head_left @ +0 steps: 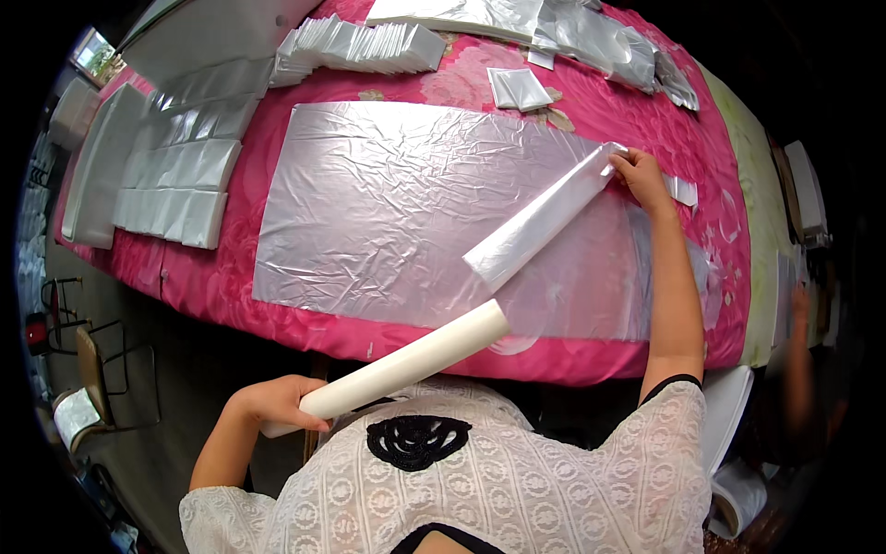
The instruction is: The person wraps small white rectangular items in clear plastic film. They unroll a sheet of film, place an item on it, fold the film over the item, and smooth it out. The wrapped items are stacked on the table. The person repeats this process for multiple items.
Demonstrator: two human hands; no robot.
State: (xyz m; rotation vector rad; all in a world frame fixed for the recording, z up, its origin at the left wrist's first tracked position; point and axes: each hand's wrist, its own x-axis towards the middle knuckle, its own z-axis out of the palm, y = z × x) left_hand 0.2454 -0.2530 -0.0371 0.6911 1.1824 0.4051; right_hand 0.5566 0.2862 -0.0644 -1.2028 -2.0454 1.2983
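Observation:
My left hand [275, 403] is closed round one end of a smooth, cream-white tube [406, 360], held slanting in front of my body at the table's near edge. My right hand [644, 180] pinches the far end of a long, flat-folded strip of clear plastic film [543, 220]. That strip lies diagonally over a large sheet of thin, shiny plastic film [378, 194], wrinkled and spread on the table. The strip's lower end comes close to the tube's free end, with a small gap between them.
A pink flowered cloth [217, 305] covers the table. Stacked plastic packets [175, 175] stand in a box at the left, and a row of folded packets [360, 46] lies at the back. A small packet [519, 90] sits beyond the sheet. A chair [92, 379] stands on the left floor.

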